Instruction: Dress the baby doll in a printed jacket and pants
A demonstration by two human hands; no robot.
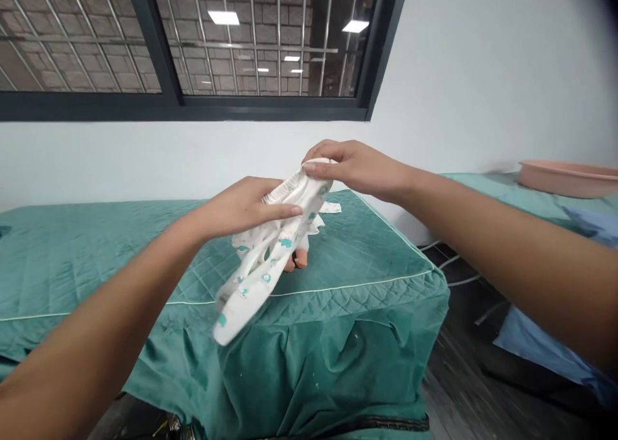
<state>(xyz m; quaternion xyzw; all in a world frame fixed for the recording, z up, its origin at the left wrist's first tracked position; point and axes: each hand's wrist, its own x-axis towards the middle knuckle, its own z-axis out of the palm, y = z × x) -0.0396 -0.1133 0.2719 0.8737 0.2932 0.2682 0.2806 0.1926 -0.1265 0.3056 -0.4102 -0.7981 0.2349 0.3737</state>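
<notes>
Small white baby pants (258, 276) with a green animal print hang tilted in the air between my two hands. My left hand (248, 205) grips them near the ribbed waistband, its thumb lying across the cloth. At the upper end of the waistband, my right hand (345, 166) pinches the fabric between thumb and fingers. Both legs of the pants dangle down to the left. Behind them a doll lies on the bed; its feet (300, 258) and bits of its white clothing (331, 207) show, while the rest is hidden by the pants and my hands.
A green quilted cover (376, 253) drapes over the bed in front of me. To the right, a pink basin (570, 177) stands on another green surface, with blue cloth (535, 343) hanging below. White cables (454, 263) run between the two. A barred window (261, 41) is above.
</notes>
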